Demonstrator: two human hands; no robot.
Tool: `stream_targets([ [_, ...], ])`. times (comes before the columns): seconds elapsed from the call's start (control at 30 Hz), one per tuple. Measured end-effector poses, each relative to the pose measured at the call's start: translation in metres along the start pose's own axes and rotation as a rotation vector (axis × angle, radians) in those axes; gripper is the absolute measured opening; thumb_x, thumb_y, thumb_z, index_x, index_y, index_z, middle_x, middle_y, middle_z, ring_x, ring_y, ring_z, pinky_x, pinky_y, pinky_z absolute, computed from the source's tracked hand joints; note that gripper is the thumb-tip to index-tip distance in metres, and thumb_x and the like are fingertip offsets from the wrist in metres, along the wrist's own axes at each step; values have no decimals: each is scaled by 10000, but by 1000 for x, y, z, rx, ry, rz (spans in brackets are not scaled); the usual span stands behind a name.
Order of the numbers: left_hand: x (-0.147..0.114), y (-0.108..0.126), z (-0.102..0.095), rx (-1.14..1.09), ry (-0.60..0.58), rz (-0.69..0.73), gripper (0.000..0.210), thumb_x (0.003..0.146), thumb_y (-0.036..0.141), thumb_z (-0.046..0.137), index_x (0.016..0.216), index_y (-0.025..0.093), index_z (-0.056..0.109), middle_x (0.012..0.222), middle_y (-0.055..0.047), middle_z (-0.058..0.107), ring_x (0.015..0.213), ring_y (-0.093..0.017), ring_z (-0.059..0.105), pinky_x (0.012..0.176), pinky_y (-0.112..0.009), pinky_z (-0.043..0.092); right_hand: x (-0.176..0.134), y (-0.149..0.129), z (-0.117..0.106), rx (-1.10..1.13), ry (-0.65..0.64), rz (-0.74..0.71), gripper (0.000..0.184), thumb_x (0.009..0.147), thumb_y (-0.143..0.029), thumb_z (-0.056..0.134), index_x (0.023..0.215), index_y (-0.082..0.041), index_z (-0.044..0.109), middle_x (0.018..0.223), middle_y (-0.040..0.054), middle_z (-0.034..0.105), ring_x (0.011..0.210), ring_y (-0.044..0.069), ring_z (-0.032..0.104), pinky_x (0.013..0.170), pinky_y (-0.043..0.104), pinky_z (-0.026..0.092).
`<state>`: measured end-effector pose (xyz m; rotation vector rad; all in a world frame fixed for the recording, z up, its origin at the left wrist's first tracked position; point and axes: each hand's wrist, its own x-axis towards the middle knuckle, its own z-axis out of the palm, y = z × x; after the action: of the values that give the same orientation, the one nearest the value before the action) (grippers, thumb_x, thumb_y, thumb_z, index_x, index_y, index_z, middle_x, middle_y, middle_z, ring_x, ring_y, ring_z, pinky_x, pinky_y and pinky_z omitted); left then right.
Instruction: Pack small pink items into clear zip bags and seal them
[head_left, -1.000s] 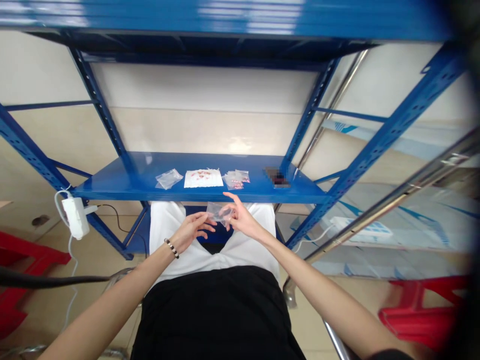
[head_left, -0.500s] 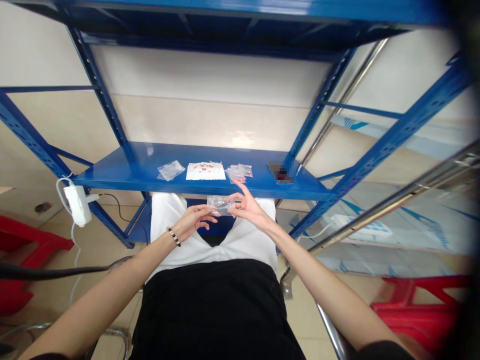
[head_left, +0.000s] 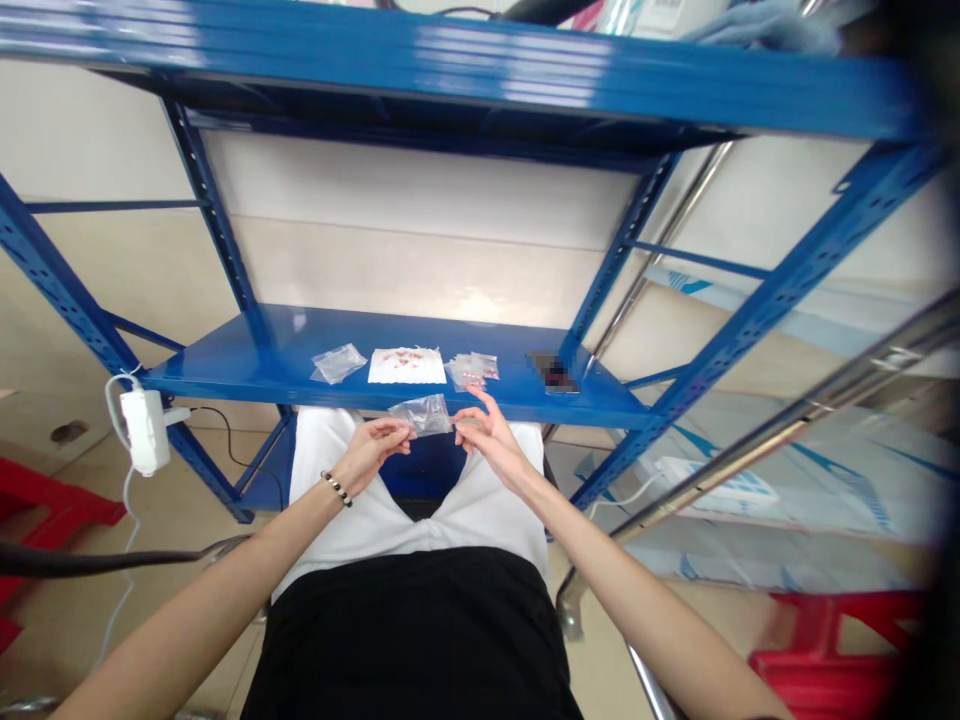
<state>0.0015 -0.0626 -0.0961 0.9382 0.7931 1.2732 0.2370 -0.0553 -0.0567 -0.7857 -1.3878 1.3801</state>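
Between my hands, in front of the shelf edge, is a small clear plastic bag (head_left: pixel 424 415). My left hand (head_left: pixel 375 445) pinches its left end between thumb and fingers. At its right end, my right hand (head_left: pixel 491 438) pinches the edge with thumb and finger, while another finger sticks out. On the blue shelf (head_left: pixel 352 325) beyond lie a few clear bags (head_left: pixel 339 364) at the left. A white sheet (head_left: pixel 406 372) with small reddish pieces on it lies in the middle. Clear bags holding small pink-red pieces (head_left: pixel 472 371) lie to its right.
A dark phone-like item (head_left: pixel 553 372), partly blurred out, rests at the shelf's right. A white power strip (head_left: pixel 145 432) hangs by the left post. An upper blue shelf (head_left: pixel 465 65) crosses above. Red stools (head_left: pixel 832 650) and metal rails (head_left: pixel 795 405) stand at the sides.
The view has tilted up slightly, so more of the upper shelf shows. The bag between my hands has changed its angle and shows more to the left of my right hand.
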Motion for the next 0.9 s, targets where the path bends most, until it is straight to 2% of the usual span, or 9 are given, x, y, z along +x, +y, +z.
stream_targets([
  [0.1, 20, 12, 2, -102, 141, 174, 290, 667, 260, 851, 888, 111, 737, 853, -84, 730, 668, -106, 646, 687, -243, 552, -3, -2, -1, -27, 15, -13, 739, 797, -291, 702, 1420, -301, 305, 979, 10, 597, 698, 134, 615, 525, 229, 446],
  [0.2, 61, 35, 11, -119, 278, 383, 293, 666, 280, 834, 877, 108, 724, 828, -77, 720, 655, -104, 636, 685, -253, 550, -3, -1, -1, -54, 32, -3, 670, 806, -290, 681, 1382, -285, 340, 955, 3, 588, 682, 133, 610, 518, 229, 443],
  [0.3, 113, 64, 16, 83, 371, 603, 337, 738, 372, 753, 935, 102, 712, 839, -96, 720, 619, -111, 626, 651, -266, 546, -2, 3, 2, -77, 56, 30, 627, 807, -286, 660, 1354, -272, 353, 928, -6, 573, 648, 127, 602, 493, 222, 427],
  [0.37, 143, 83, 16, 391, 370, 677, 372, 832, 424, 622, 986, 94, 700, 869, -123, 722, 621, -127, 634, 639, -277, 547, -2, 5, 5, -92, 72, 44, 582, 813, -280, 636, 1329, -264, 368, 920, -8, 564, 637, 121, 598, 480, 213, 416],
  [0.47, 172, 109, 10, 800, 205, 648, 345, 856, 374, 549, 943, 81, 709, 784, -122, 717, 580, -143, 627, 581, -266, 527, -4, 4, 8, -117, 90, 50, 522, 815, -263, 604, 1290, -260, 388, 908, -14, 555, 625, 114, 593, 463, 200, 400],
  [0.57, 186, 127, 5, 1017, 12, 601, 186, 755, 262, 636, 784, 105, 730, 625, -66, 682, 534, -148, 592, 553, -248, 484, -8, 1, 11, -141, 86, 51, 499, 801, -243, 591, 1261, -260, 400, 904, -17, 551, 616, 110, 590, 453, 195, 391],
  [0.63, 193, 136, 5, 1173, -113, 585, 101, 703, 187, 645, 697, 122, 722, 607, -56, 676, 567, -154, 587, 594, -247, 466, -11, -1, 14, -150, 77, 49, 499, 786, -226, 585, 1250, -259, 403, 906, -17, 549, 609, 109, 587, 448, 194, 388],
  [0.77, 210, 142, 15, 1424, -308, 573, 127, 677, 115, 588, 657, 136, 712, 654, -70, 692, 648, -168, 598, 658, -245, 441, -13, -2, 17, -161, 60, 54, 496, 774, -210, 569, 1239, -254, 402, 907, -17, 541, 595, 105, 583, 437, 191, 375],
  [0.9, 227, 141, 23, 1591, -437, 570, 163, 673, 100, 561, 659, 137, 719, 661, -84, 696, 634, -170, 594, 635, -242, 424, -13, 0, 18, -165, 48, 58, 483, 771, -186, 528, 1232, -252, 402, 914, -14, 532, 584, 96, 577, 429, 184, 352],
])
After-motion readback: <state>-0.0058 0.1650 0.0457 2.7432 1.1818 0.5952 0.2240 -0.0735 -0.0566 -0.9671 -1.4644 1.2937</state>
